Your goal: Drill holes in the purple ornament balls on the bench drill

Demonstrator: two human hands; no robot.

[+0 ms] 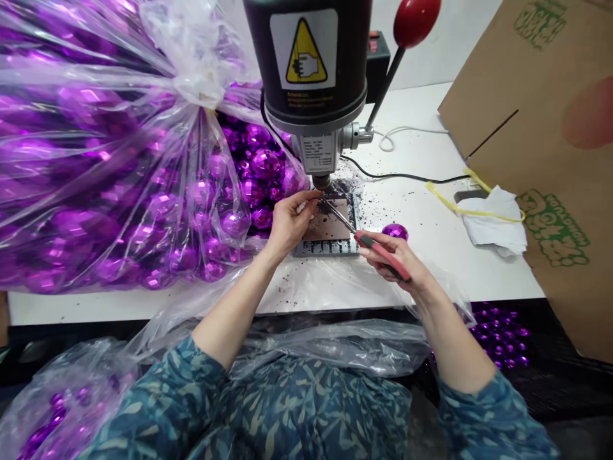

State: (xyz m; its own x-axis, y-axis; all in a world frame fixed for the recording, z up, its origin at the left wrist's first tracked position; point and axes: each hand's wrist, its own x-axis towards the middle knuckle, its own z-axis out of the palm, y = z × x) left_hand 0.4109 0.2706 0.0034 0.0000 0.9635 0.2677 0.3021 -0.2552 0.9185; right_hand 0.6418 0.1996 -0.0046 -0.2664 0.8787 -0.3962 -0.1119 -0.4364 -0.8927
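My left hand (286, 222) reaches up to the chuck (322, 181) of a black bench drill press (313, 70), its fingers pinched at the drill bit. My right hand (393, 257) is closed on red-handled pliers (368, 244), whose metal jaws point up-left at the bit. Both hands hover over the drill's grey metal table (330, 246), which carries a brown plate. One purple faceted ball (395, 231) lies on the white tabletop just behind my right hand.
A huge clear plastic bag of purple faceted balls (110, 160) fills the left. A cardboard box (541, 140) stands at right, with a white cloth (495, 220) and yellow strap beside it. Dark shavings litter the white table (421, 185). The red-knobbed lever (416, 20) sticks up-right.
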